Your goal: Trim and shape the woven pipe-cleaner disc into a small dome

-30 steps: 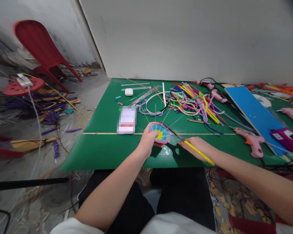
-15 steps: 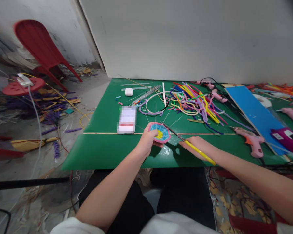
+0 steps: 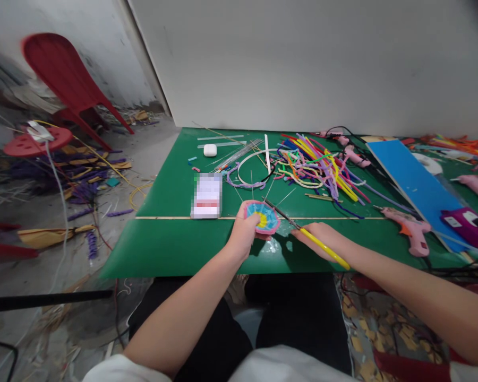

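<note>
My left hand [image 3: 242, 231] is closed around a small round woven piece [image 3: 269, 209], with the thumb pressing near its yellow centre. Blue rings surround that centre, the rim is pink, and thin stiff wires stick out past the far edge. In my right hand [image 3: 316, 239] are yellow-handled long-nose pliers [image 3: 322, 246]. Their slim metal jaws reach up and left to the piece's upper right edge, near a wire. Whether the tips touch it I cannot tell. Fingers under the handle are partly hidden.
On the green table [image 3: 171, 244] lie a phone [image 3: 207, 196], a white earphone case [image 3: 210, 150] and a heap of coloured pipe cleaners [image 3: 322, 164]. A pink glue gun [image 3: 412, 228] and a blue board [image 3: 418, 191] are at right. A white panel [image 3: 302, 63] stands behind.
The woven piece and my left hand have shifted slightly right and down, and the piece is turned a little. The pliers stay almost where they were.
</note>
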`<state>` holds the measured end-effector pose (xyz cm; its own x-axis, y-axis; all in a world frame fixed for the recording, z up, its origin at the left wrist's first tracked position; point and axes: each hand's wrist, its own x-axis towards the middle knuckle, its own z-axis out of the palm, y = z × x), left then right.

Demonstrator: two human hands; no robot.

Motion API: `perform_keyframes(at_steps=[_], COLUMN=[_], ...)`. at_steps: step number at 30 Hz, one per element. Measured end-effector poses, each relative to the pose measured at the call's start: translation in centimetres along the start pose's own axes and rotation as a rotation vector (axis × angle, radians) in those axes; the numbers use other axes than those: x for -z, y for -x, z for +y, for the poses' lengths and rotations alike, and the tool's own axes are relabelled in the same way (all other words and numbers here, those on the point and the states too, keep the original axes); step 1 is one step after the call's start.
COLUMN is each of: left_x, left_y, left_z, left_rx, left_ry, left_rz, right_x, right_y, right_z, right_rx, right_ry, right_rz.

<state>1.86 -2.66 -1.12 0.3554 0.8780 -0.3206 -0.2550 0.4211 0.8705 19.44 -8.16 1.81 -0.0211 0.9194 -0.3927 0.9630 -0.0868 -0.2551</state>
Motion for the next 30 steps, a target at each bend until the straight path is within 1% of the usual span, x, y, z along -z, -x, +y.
perform_keyframes(at_steps=[4,8,12,19,24,30], left_x=[-0.5,-0.4,0.0,0.1,0.5,1.1], left_y=[0.3,0.1,-0.1,-0.2,-0.2,-0.2], left_z=[-0.6,-0.1,0.6,1.0,1.5,2.1], left_rx=[-0.043,0.013,0.067,0.066,0.067,0.080], left_ry=[0.019,0.026,0.033,0.010,-0.001,-0.037], left_rz=[0.023,0.014,-0.006,0.002,-0.011,-0.089], right_x=[0.0,-0.1,-0.4,-0.7,-0.3,0.6], right_y=[0.0,0.0,-0.3,-0.7,-0.5,0.1], right_z=[0.1,0.4,0.5,1.1,1.2,0.9], right_rx=[-0.003,-0.001,-0.039,0.001,0.034,0.024], right_ry=[0.005,0.023,0.023,0.031,-0.005,-0.050], right_rz=[0.000,0.007,0.010,0.047,-0.002,-0.090])
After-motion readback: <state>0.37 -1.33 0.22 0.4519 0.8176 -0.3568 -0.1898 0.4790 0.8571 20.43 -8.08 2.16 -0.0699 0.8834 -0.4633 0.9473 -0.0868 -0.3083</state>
